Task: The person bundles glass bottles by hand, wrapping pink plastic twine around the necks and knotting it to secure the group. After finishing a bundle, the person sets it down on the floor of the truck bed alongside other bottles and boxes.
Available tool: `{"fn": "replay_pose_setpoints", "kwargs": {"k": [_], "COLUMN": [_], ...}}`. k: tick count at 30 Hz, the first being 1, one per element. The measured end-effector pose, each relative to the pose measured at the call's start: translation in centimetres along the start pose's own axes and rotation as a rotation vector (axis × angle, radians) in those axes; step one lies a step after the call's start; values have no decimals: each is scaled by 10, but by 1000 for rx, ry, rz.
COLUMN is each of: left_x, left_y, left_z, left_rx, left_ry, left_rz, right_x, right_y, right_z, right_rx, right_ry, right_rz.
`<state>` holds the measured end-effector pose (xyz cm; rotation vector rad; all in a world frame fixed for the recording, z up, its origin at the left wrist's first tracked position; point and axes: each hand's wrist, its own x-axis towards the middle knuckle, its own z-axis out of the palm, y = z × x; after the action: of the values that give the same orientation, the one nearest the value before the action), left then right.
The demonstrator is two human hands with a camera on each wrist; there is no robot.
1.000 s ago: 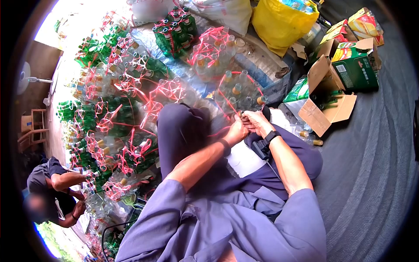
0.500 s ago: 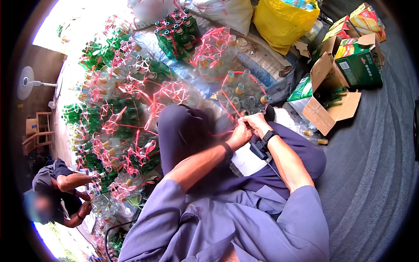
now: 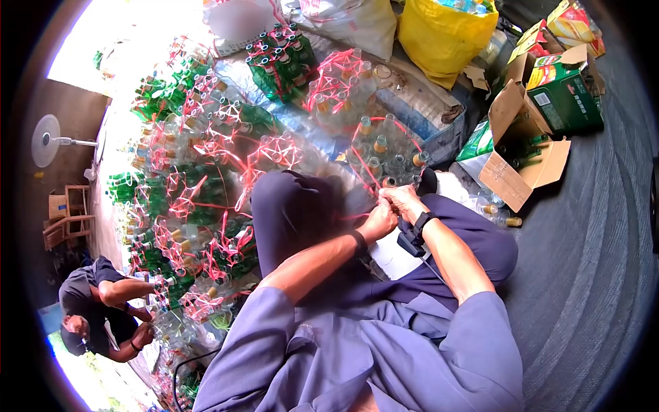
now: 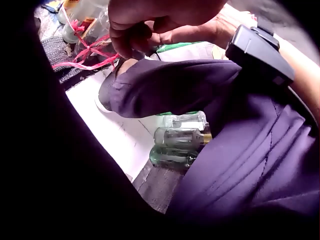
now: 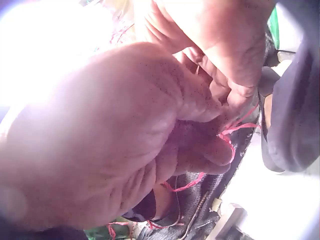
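Note:
A bundle of clear bottles [image 3: 396,165], some with gold neck wraps, stands just beyond my knees in the head view. A pink plastic string [image 3: 358,156] loops around the bottle necks and runs down to my hands. My left hand [image 3: 379,222] pinches the string at the near edge of the bundle. Against it, my right hand [image 3: 405,202] has its fingers curled on the same string. In the right wrist view pink string [image 5: 187,186] passes between the curled fingers and trails below. The pinch point itself is mostly hidden by the fingers.
Many tied bottle bundles [image 3: 206,178] crowd the left side. Open cartons [image 3: 525,168] with green bottles stand at right, near loose bottles [image 3: 498,213]. A yellow bag [image 3: 446,41] stands at the back. Another person [image 3: 103,309] bends over bottles at far left.
The head view has shifted slightly, so the surroundings sit a little further right and lower. Both hands stay together at the string, with small finger movements. The other person's head has turned.

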<state>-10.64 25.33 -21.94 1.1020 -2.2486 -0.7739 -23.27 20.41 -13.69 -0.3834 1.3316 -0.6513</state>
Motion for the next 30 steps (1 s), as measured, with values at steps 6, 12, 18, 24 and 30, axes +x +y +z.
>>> {"fn": "replay_pose_setpoints", "kwargs": {"k": [6,12,18,24,30], "left_x": [11,46,62,93,99], "left_y": [29,72,47,76,44], "left_z": [-33,-113,-126,-150,-122], "left_rx": [838,-507,129,9,-162], "left_ry": [-222,-153,89,86,-116], "left_rz": [443,-540,-297,-211,-129], "right_x": [1,-4,-29,5,-16], "right_y": [-5,-11,-27,-4,-10], "right_z": [8,1,15,9,4], "right_rx": [-132,-53,16,-91,-323], "right_ry": [99,143,129,400,413], "right_rz": [-61,38,41,-20,-132]}}
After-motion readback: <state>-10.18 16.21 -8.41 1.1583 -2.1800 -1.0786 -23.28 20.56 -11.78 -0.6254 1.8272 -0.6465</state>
